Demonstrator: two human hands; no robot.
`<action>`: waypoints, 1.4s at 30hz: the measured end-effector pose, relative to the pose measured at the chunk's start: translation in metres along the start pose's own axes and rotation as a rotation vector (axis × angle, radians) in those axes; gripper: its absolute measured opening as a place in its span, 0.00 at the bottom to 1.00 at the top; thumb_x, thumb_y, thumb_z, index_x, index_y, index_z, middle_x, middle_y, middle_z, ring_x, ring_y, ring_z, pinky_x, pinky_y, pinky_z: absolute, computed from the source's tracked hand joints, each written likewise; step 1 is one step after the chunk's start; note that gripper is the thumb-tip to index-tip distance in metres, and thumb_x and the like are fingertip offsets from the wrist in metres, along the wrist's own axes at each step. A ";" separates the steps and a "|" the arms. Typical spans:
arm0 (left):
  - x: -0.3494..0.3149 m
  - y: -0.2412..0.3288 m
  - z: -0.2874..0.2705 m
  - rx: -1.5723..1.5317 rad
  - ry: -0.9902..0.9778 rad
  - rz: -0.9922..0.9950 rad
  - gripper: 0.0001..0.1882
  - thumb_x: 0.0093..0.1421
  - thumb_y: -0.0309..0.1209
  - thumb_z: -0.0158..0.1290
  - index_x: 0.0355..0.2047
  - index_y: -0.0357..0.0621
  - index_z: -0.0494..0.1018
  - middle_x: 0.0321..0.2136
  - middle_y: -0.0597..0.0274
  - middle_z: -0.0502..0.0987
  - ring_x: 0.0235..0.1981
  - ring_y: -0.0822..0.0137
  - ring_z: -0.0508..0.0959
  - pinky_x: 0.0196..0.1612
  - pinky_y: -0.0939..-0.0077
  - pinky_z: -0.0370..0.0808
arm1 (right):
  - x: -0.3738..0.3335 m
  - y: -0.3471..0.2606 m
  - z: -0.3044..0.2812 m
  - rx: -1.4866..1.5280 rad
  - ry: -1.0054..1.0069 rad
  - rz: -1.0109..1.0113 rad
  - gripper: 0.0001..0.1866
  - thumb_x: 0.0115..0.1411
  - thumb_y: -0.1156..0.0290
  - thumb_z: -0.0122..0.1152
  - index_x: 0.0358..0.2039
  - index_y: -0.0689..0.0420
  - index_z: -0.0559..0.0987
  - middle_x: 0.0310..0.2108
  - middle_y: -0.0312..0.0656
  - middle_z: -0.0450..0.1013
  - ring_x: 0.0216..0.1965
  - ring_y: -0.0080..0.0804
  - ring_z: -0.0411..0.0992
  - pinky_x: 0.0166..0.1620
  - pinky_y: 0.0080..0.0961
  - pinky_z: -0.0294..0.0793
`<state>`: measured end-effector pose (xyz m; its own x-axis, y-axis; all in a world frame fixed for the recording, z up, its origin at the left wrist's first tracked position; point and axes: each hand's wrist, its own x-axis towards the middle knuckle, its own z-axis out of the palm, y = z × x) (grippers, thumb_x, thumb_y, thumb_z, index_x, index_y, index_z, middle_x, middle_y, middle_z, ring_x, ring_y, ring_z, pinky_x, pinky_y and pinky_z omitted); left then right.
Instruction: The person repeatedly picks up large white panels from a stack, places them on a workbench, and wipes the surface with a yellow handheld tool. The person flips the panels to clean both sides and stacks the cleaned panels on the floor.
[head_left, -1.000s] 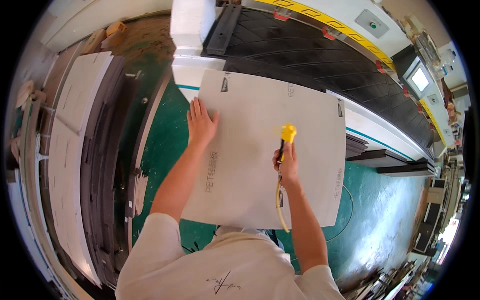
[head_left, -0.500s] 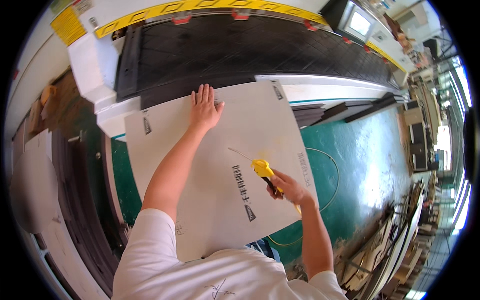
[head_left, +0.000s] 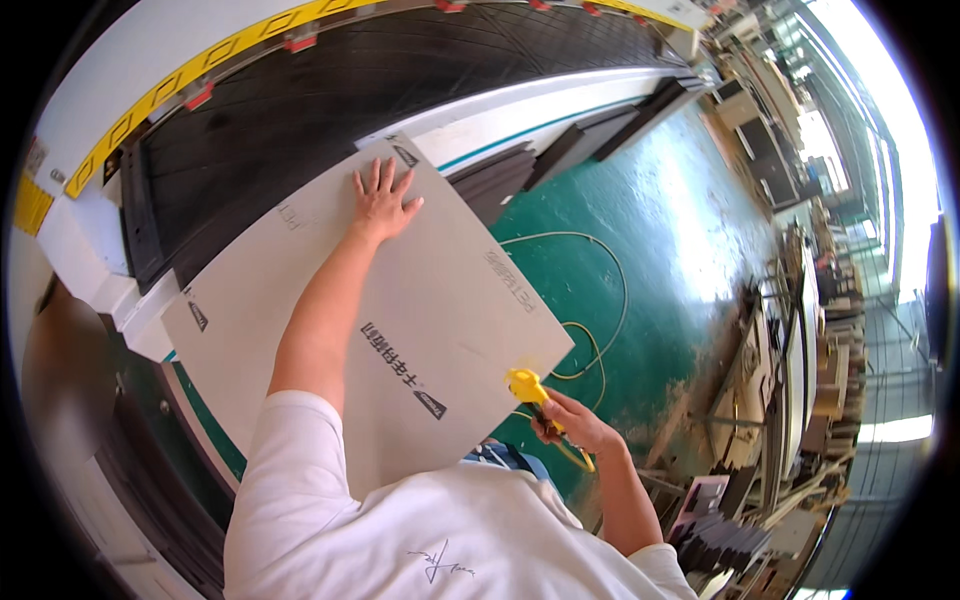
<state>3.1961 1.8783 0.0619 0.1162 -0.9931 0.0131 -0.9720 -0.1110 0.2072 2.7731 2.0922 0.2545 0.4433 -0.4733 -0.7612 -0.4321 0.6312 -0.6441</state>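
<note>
A large pale grey board with dark printed marks lies in front of me, its far part on the dark machine bed. My left hand rests flat on it near the far corner, fingers spread. In my right hand is a yellow air blow gun with a black handle, its fingers wrapped round the grip. The gun is over the board's near right edge, and its thin nozzle is hard to make out now. A yellow hose hangs from below the grip.
The hose loops over the green floor to the right. Dark panels lean under the machine's white edge. Yellow striped guarding with red parts runs along the far side. Offcuts are piled at the right.
The view has turned to the right, so the board appears rotated. My left hand now lies nearer the board's far right corner. The blow gun has moved nearer me, to the board's edge.
</note>
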 end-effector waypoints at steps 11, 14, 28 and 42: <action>-0.163 0.240 0.030 -0.119 -0.002 0.672 0.37 0.69 0.57 0.41 0.73 0.55 0.58 0.76 0.56 0.50 0.77 0.51 0.45 0.75 0.37 0.39 | -0.101 0.089 -0.080 0.161 0.363 -0.062 0.23 0.77 0.50 0.42 0.62 0.52 0.66 0.29 0.36 0.73 0.24 0.21 0.68 0.27 0.19 0.66; -0.212 0.273 0.030 -0.145 -0.003 0.701 0.37 0.67 0.56 0.47 0.71 0.52 0.61 0.75 0.55 0.53 0.76 0.52 0.49 0.74 0.38 0.41 | -0.106 0.111 -0.106 0.139 0.321 -0.050 0.24 0.77 0.50 0.42 0.63 0.52 0.66 0.30 0.36 0.74 0.26 0.21 0.70 0.28 0.18 0.67; -0.442 0.233 -0.010 0.041 0.063 -0.237 0.45 0.50 0.19 0.58 0.71 0.51 0.60 0.73 0.45 0.52 0.73 0.38 0.52 0.70 0.28 0.49 | -0.054 0.206 -0.219 0.109 -0.384 0.096 0.30 0.72 0.42 0.49 0.51 0.59 0.76 0.27 0.41 0.72 0.27 0.28 0.70 0.32 0.23 0.68; -0.456 0.247 -0.073 0.108 0.008 -0.295 0.47 0.49 0.17 0.56 0.72 0.50 0.58 0.72 0.54 0.58 0.73 0.46 0.56 0.74 0.49 0.54 | -0.004 0.229 -0.245 1.450 -0.460 -0.091 0.26 0.75 0.45 0.43 0.57 0.53 0.74 0.18 0.30 0.57 0.17 0.22 0.54 0.21 0.24 0.53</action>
<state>2.9179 2.3065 0.1788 0.3979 -0.9171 -0.0247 -0.9120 -0.3983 0.0981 2.4795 2.0881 0.0919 0.7416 -0.4892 -0.4590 0.6073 0.7802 0.1497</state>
